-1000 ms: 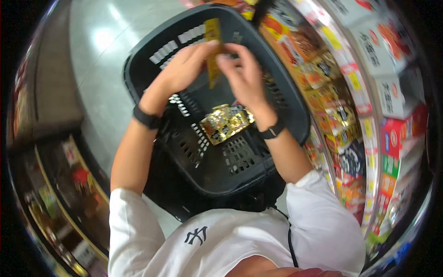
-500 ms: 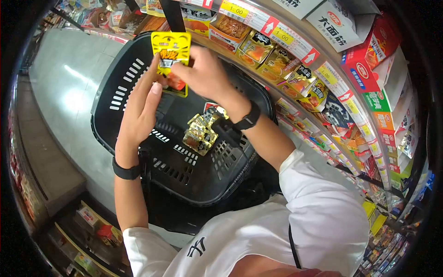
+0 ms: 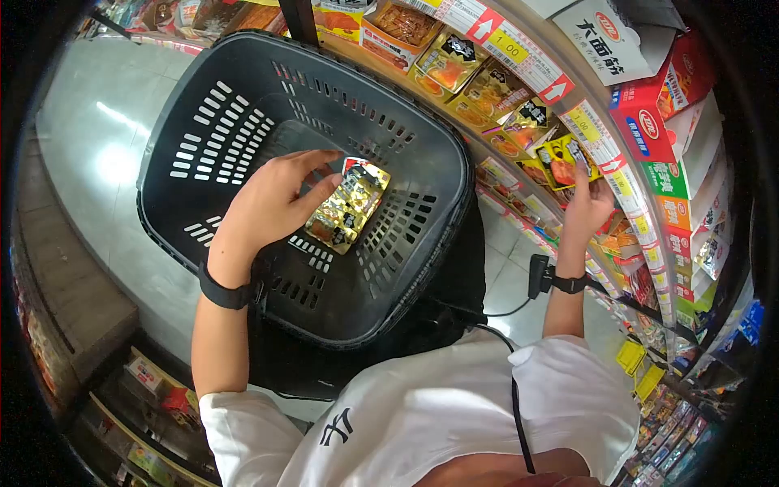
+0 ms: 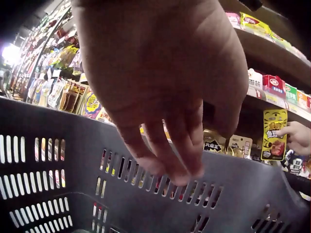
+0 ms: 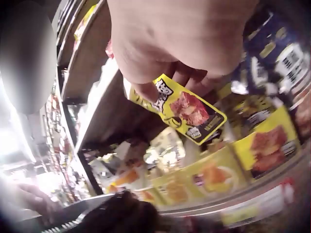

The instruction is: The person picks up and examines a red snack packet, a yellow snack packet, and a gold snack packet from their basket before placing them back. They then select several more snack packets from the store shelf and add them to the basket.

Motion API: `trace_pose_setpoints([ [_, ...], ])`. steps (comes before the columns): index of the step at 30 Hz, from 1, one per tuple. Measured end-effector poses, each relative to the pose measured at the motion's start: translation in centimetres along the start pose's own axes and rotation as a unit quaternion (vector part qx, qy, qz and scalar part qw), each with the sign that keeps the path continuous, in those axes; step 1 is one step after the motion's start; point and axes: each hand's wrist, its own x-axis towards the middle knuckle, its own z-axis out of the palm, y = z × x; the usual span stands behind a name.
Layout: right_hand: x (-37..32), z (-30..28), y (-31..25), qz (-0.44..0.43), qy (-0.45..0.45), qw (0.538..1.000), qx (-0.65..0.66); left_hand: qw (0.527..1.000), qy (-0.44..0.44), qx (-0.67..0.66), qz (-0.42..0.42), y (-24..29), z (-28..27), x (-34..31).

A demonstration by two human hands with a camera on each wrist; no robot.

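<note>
My right hand (image 3: 588, 215) pinches a yellow snack packet (image 3: 561, 165) at the shelf on the right. In the right wrist view the packet (image 5: 192, 114), printed with a reddish piece of food, slants down over the boxes of similar packets. My left hand (image 3: 272, 199) hovers over the dark grey shopping basket (image 3: 174, 114), fingers loosely bent and nothing between them. Shiny gold packets (image 3: 345, 215) lie in the basket, partly behind the left thumb in the head view. The left wrist view shows the basket wall (image 4: 146, 194) beyond the fingertips.
Open display boxes of snack packets (image 3: 450, 61) line the shelf along the basket's right side. Price tags (image 3: 511, 47) run along the shelf edge above them. A white box (image 3: 604, 40) and red boxes (image 3: 649, 122) stand higher up. Low shelving (image 3: 150, 406) is behind on the left.
The yellow packet, earlier between both hands over the basket, has moved right to the shelf with my right hand. My left hand has let go and stays above the basket.
</note>
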Motion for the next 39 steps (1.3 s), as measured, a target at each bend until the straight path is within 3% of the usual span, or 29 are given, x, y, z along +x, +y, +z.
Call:
trace_pose_setpoints([
  [6, 1.6, -1.3, 2.0, -0.034, 0.029, 0.988, -0.146, 0.999, -0.037, 0.01, 0.006, -1.2, 0.9, 0.5],
  [9, 2.4, -1.8, 1.6, -0.154, 0.044, 0.957, -0.242, 0.999, -0.05, 0.011, 0.002, -1.6, 0.8, 0.2],
  [10, 2.8, -2.0, 2.6, -0.145, 0.046, 0.971, -0.187, 0.999, -0.054, 0.011, 0.001, -1.7, 0.8, 0.1],
  [13, 2.8, -2.1, 2.1, -0.158, 0.044, 0.947, -0.276, 0.998, -0.06, 0.01, -0.002, -2.0, 0.6, 0.2],
  [18, 3.9, -2.6, 2.9, -0.114, -0.003, 0.963, -0.244, 0.997, -0.061, -0.005, 0.044, -3.0, 0.8, 0.3],
  [22, 3.5, -2.1, 1.7, -0.12, -0.001, 0.938, -0.324, 0.996, -0.072, -0.027, 0.04, -3.3, 0.8, 0.1],
  [25, 3.1, -2.1, 2.1, -0.062, 0.0, 0.89, -0.452, 0.996, -0.08, -0.019, 0.04, -3.6, 0.6, 0.4],
  [28, 3.1, -1.7, 1.4, -0.07, -0.051, 0.798, -0.596, 0.998, -0.058, -0.01, 0.038, -3.8, 0.8, 0.5],
  [31, 3.0, -0.9, -1.9, 0.022, -0.177, 0.838, -0.516, 0.998, -0.036, -0.008, 0.044, -4.7, 1.2, 0.2],
  [32, 3.2, -1.0, -2.2, 0.088, -0.218, 0.847, -0.477, 0.998, -0.053, 0.011, 0.038, -4.8, 1.0, 0.3],
  [35, 3.9, -2.2, -0.9, -0.08, -0.308, 0.782, -0.536, 0.997, -0.056, 0.044, 0.041, -5.2, 1.0, 0.2],
  [36, 3.7, -1.8, -1.8, -0.094, -0.331, 0.752, -0.561, 0.996, -0.055, 0.056, 0.032, -5.2, 1.0, 0.1],
  [39, 4.5, -1.8, -1.4, -0.069, -0.33, 0.783, -0.522, 0.997, -0.037, 0.053, 0.036, -6.1, 1.5, 0.2],
])
